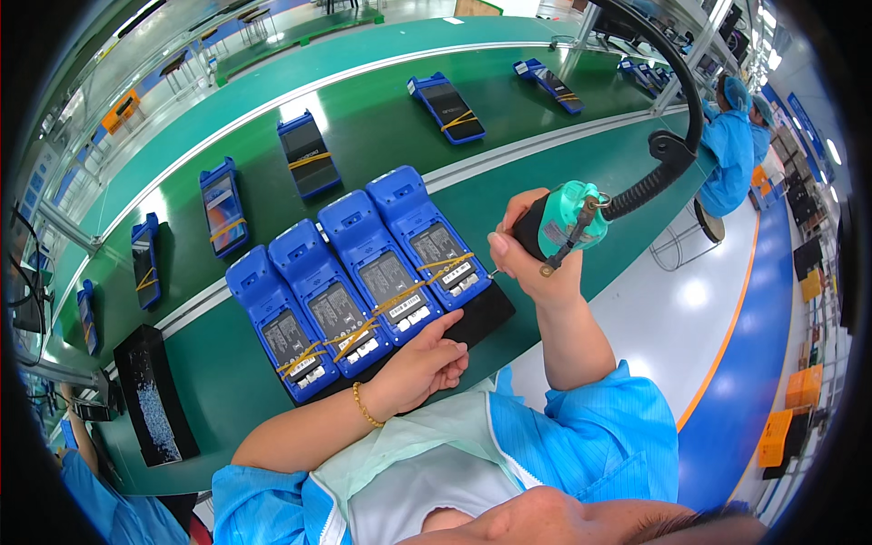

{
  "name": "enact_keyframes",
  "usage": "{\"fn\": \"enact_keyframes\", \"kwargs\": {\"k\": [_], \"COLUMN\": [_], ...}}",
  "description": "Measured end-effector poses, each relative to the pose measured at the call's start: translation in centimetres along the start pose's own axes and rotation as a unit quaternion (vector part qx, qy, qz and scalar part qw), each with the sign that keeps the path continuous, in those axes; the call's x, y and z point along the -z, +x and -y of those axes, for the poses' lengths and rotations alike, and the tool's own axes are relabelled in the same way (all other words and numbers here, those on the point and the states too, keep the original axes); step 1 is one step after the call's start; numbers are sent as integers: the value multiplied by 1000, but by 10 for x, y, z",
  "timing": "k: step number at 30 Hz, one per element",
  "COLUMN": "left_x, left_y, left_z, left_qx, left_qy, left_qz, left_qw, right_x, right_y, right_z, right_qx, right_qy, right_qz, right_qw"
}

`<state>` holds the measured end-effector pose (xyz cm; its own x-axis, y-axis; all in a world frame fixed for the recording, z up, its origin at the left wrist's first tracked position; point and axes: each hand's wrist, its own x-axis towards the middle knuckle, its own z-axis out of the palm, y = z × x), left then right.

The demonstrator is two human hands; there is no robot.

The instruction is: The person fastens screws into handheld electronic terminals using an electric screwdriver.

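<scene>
Four blue plastic handheld terminals (350,272) lie face down, side by side, on a thin black mat (492,313) at the near edge of a green-topped table (204,359). On the near side, the left hand (420,371), a gold-coloured bead bracelet (363,405) at its wrist, holds nothing visible; its index finger points to the lower end of the rightmost terminal, its other fingers loosely curled. Whether that fingertip touches is unclear. The right hand (536,263) is closed around a green-and-black electric screwdriver (565,218), whose bit is at that terminal's lower right corner. The tool hides some of its fingers, and a ribbed black hose (649,177) arches above it, crossing the view of the table and belt.

Yellow rubber bands (400,295) cross the backs, which carry grey printed labels and white barcode stickers, their print too fine to read.

To the left, a long black tray (127,359) contains many small pale-blue pieces, too small to identify.

Beyond, more blue terminals (309,154) lie spaced, screens up, along a dark green conveyor belt (372,136); light lettering shows on some screens. Farther right are two co-workers (727,150) in blue caps and smocks.
</scene>
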<state>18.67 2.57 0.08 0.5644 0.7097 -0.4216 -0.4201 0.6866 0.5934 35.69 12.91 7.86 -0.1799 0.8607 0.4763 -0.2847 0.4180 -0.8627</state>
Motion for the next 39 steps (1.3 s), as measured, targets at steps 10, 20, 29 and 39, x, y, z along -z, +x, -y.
{"fn": "enact_keyframes", "kwargs": {"k": [10,20,29,39], "left_x": [0,1,0,-1], "left_y": [0,0,0,-2], "left_z": [0,1,0,1], "left_qx": [-4,-4,-4,8], "left_qy": [0,-4,-1,-12], "left_qz": [3,1,1,-7], "left_qw": [1000,1000,1000,1000], "right_x": [-2,-4,-4,-10], "right_y": [5,7,8,1], "right_z": [2,2,5,17], "right_qx": [42,44,42,43], "right_qy": [-35,-24,-25,40], "right_qz": [37,37,35,33], "right_qw": [998,998,998,998]}}
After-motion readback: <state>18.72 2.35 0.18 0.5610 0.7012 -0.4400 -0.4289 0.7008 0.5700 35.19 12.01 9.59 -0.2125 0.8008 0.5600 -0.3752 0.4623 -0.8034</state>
